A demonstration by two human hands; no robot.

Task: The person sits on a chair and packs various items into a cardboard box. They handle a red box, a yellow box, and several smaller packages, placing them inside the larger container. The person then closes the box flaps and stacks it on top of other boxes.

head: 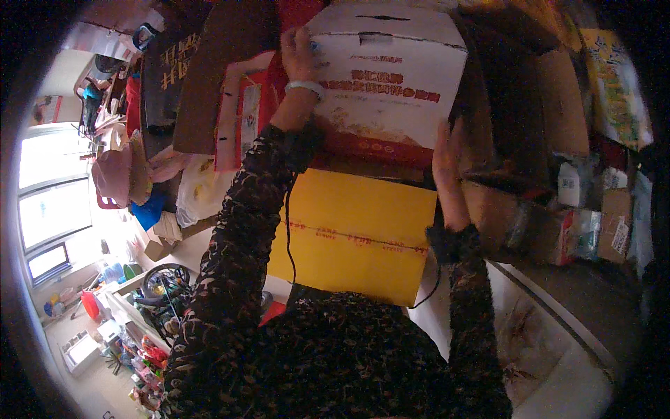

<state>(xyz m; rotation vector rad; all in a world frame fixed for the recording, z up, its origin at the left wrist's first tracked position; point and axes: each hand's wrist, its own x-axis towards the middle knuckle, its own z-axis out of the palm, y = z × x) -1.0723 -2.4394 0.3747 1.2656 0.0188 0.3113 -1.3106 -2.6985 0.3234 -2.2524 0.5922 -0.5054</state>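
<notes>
Between my raised hands stands a white cardboard box [387, 78] with red printing and a red band along its lower edge. My left hand [301, 57], with a pale bangle at the wrist, lies against its upper left side. Against its lower right edge rests my right hand [448, 157], fingers pointing up and partly in shadow. Both hands appear to hold the box by its sides. Nearer my body is a yellow cardboard box [356, 225] with a line of red print across it. A thin black cord hangs over the yellow box.
A red and white box [243, 115] stands left of my left hand, near a large brown carton [201, 89]. More brown cartons [568, 105] are stacked at right. A pink hat [112, 175], a clear plastic bag [201, 188] and a bicycle [165, 285] are at left.
</notes>
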